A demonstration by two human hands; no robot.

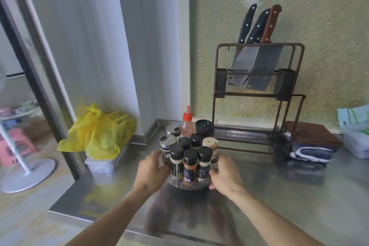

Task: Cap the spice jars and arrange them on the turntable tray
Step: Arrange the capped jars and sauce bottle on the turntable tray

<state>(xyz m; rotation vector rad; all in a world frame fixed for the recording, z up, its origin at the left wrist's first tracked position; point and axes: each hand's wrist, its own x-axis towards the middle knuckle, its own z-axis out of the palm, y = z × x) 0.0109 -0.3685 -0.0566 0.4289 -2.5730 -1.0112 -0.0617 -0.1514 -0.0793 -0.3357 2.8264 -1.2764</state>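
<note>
A round clear turntable tray (pixel 189 185) stands on the steel counter, packed with several capped spice jars. Three black-capped jars stand in front, the middle one (pixel 189 166) filled with orange powder. Behind them are more black-capped jars, two silver-lidded shakers (pixel 167 143), a beige-capped jar (pixel 210 144), a black grinder (pixel 204 127) and a red-capped sauce bottle (pixel 187 124). My left hand (pixel 152 171) grips the tray's left side, fingers curled against the jars. The tray's right edge is held by my right hand (pixel 225 173).
A metal knife rack (pixel 257 94) with cleavers and knives stands against the wall at the back right. Folded towels (pixel 311 146) lie beside it, a plastic container (pixel 355 136) further right. A yellow bag (pixel 99 132) rests on a box at the counter's left end.
</note>
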